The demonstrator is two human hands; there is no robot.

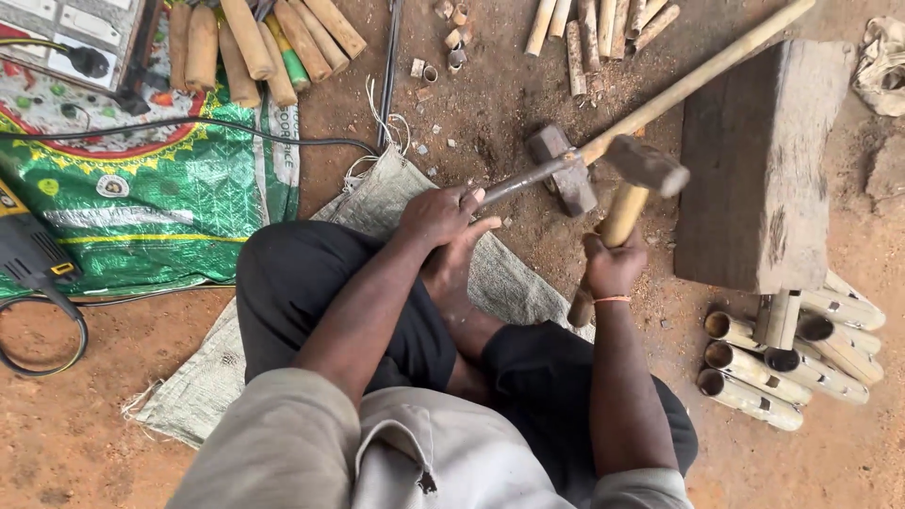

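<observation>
Two hands work low over bare reddish dirt ground (57, 443), where the person sits cross-legged on a woven grey sack (377, 188). At the far left lies a green printed sack (160, 198) with black cables across it, and beyond it a row of short wooden pieces (255, 42). To the right stands a heavy dark wooden block (754, 170), with a cluster of cut bamboo tubes (782, 358) at its near end. More bamboo sticks (594, 28) lie on the far side.

The left hand (438, 217) has its fingers curled tight around the near end of a thin metal rod (523, 179), which slants away to the right toward a dark metal block (566, 170) resting on the ground. A long bamboo pole (698, 71) crosses just beyond that block.

The right hand (613, 264) has its fingers wrapped fully around the wooden handle of a hammer (641, 170), gripping it about midway along. The hammer's head sits above and beyond the fist, just to the right of the rod's far end and near the metal block.
</observation>
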